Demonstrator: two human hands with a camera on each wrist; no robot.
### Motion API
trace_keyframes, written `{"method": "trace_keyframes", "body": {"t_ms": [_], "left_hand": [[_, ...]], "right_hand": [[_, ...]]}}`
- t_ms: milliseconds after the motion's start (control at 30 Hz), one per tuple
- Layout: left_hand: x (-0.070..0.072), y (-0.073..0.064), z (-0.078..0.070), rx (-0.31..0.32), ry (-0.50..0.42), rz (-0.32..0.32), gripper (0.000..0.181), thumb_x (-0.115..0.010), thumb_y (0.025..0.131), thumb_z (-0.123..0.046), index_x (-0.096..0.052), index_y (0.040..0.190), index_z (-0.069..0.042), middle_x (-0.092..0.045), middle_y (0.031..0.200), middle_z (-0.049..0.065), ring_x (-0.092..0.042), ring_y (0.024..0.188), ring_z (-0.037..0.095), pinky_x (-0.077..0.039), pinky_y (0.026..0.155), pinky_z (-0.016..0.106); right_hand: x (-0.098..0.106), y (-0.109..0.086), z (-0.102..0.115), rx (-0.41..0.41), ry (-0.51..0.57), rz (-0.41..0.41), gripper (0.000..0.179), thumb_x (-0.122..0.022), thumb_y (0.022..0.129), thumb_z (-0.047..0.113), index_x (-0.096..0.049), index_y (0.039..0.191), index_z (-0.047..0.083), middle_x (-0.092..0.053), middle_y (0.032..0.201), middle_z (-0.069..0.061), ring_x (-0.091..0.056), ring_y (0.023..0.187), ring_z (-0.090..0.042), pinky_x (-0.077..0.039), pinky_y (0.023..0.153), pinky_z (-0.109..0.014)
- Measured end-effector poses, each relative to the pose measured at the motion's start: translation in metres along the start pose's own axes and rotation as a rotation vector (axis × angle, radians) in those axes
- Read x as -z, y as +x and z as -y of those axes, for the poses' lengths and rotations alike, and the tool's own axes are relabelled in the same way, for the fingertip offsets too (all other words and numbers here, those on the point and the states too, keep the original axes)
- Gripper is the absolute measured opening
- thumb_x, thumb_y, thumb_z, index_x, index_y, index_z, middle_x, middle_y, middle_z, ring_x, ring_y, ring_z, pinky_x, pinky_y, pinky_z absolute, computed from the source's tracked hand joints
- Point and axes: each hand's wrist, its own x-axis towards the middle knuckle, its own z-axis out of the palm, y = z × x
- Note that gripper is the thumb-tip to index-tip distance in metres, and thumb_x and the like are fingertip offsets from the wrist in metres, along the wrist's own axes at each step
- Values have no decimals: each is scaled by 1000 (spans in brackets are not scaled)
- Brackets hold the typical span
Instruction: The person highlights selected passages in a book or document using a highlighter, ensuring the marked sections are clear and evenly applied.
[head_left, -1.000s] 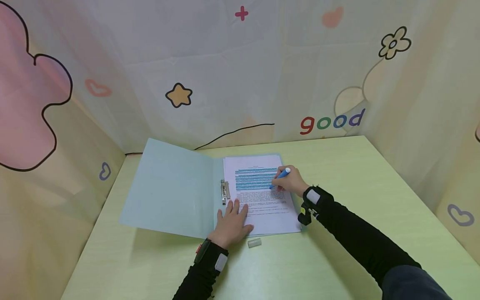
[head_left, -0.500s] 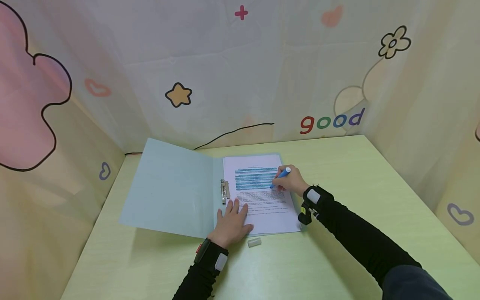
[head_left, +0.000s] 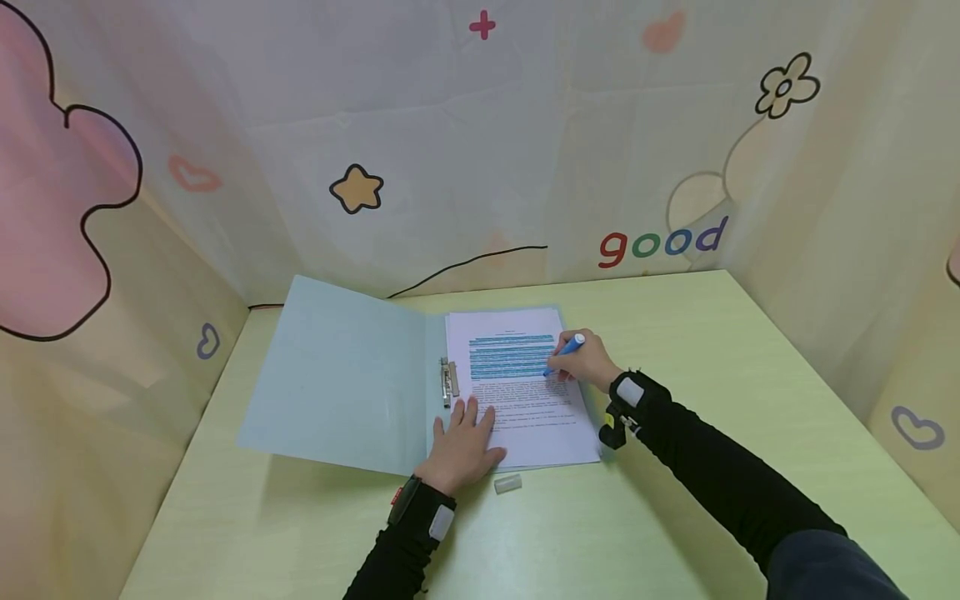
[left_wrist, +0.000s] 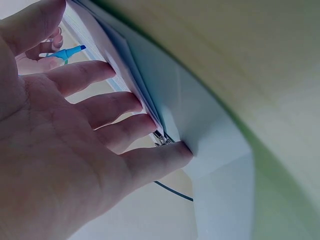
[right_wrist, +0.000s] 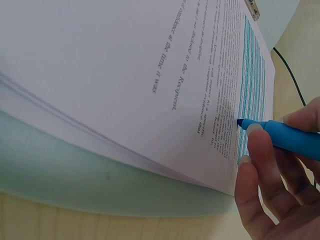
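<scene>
A light blue folder lies spread on the table, its left cover raised at a slant. Printed sheets sit on its right side beside a metal clip; the upper lines are marked blue. My right hand pinches a blue highlighter between thumb and fingers. In the right wrist view the dark tip of the highlighter meets the page at the lower edge of the marked lines. With fingers spread, my left hand rests on the lower left of the sheets; the left wrist view shows its palm.
A small grey block-like piece lies just in front of the folder's near edge. The pale table extends to both sides, with a printed curtain behind it and along its sides.
My right hand has slid slightly right with the highlighter, its tip following the lowest blue line towards the page's right edge. The left hand stays in place on the sheets.
</scene>
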Motion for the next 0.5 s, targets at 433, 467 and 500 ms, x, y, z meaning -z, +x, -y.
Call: {"method": "trace_keyframes", "body": {"t_ms": [433,467,500], "left_hand": [[-1,2,1,2,-2,7,64,-57,95,-39,-38,148,-9,-24,159,20,-18,148,39,-19,113,66],[-1,2,1,2,0,8,64,-57,95,-39,-37,148,-9,-24,159,20,-18,148,39,-19,113,66],[-1,1,1,2,0,8,64,-57,95,-39,-37,148,-9,-24,159,20,-18,148,39,-19,113,66]], "right_hand": [[1,0,0,-7,-4,2,22,-70,82,9,-52,71,6,-68,76,-12,-67,59,-22,-48,52,-24],[1,0,-1,-10,-4,0,22,-70,82,10,-52,70,6,-68,76,-12,-67,59,-22,-47,52,-24],[1,0,-1,-11,-7,-1,22,-70,82,10,-52,70,6,-68,76,-13,-67,59,-22,-48,52,-24]]}}
